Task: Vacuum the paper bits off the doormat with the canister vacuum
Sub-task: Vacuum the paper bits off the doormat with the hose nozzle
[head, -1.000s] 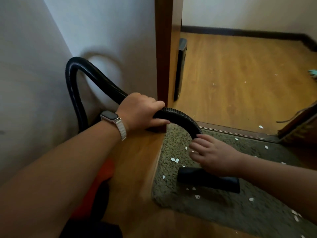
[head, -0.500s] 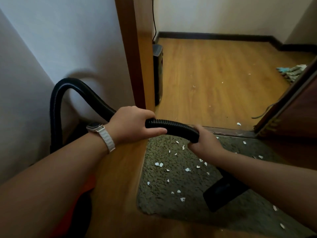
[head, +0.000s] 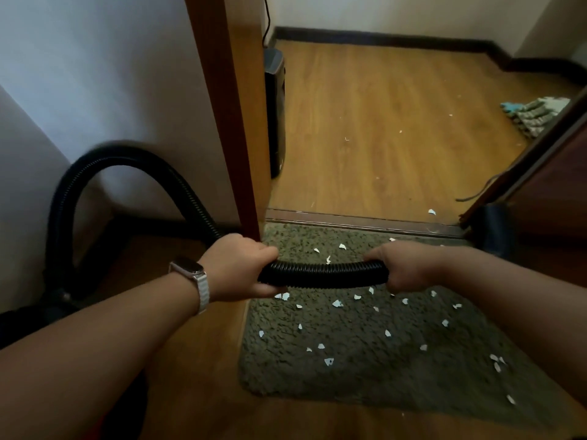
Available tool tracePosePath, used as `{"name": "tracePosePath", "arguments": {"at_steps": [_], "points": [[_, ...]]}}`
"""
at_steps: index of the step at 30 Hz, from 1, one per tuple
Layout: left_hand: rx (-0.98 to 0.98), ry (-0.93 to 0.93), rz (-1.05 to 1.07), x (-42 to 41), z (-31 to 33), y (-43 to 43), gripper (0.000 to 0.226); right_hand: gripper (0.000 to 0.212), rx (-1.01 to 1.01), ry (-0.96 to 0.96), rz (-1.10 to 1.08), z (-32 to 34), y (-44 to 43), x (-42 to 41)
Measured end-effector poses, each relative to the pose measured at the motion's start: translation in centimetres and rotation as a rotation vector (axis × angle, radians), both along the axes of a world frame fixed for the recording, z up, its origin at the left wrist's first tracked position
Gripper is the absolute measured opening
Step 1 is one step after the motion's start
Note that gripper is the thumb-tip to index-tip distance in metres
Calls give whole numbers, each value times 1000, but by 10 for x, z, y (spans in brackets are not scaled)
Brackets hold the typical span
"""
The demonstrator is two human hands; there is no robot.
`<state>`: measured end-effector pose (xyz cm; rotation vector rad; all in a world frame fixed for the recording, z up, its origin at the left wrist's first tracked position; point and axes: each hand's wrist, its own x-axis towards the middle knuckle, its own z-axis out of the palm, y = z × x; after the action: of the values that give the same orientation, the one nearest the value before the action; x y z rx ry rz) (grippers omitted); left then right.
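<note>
I have both hands closed around the black ribbed hose (head: 320, 274): my left hand (head: 238, 268) on its left end, my right hand (head: 403, 265) on its right, with the stretch between them running left to right, roughly level, above the far part of the doormat (head: 365, 369). From my left hand the hose loops far and left toward the wall. The nozzle is hidden from me; I judge it lies past my right hand. The paper bits (head: 336, 303) lie scattered on the mat below and nearer than the hose, mostly toward the right, so my right hand is closer and must steer down and near.
</note>
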<state>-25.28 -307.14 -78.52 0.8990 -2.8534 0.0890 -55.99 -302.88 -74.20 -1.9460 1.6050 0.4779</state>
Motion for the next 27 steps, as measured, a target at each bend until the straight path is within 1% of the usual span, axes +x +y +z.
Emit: {"name": "tracePosePath", "arguments": {"at_steps": [2,4,6,8,10,12,15,18,21,24,25,27], "points": [[134,-24,73,-2,-9,11,52,27,-54,13,25,1,2,-2],[275,-47,152,-8,-16,21,59,23,-164,7,50,4,5,-4],[466,-26,190,-20,-17,29,54,23,-309,28,89,9,12,-10],[656,16,179,-36,-16,35,45,18,-441,46,131,12,21,-20],[758,9,131,-52,-16,42,46,18,-488,70,153,12,33,-32],[739,-1,82,-64,-18,51,46,19,-496,88,182,11,41,-43],[606,20,62,-70,-15,58,42,20,-513,81,223,11,39,-52],[435,48,122,-74,-7,58,42,20,-523,53,239,7,28,-52],[362,36,216,-79,-1,65,37,21,-526,-4,248,-5,15,-44],[378,74,295,-83,9,80,40,23,-577,-102,106,-16,9,-42],[369,114,311,-86,15,84,42,26,-600,-141,17,-19,8,-42],[321,195,327,-95,26,90,45,40,-597,-199,-213,-18,8,-39]]}}
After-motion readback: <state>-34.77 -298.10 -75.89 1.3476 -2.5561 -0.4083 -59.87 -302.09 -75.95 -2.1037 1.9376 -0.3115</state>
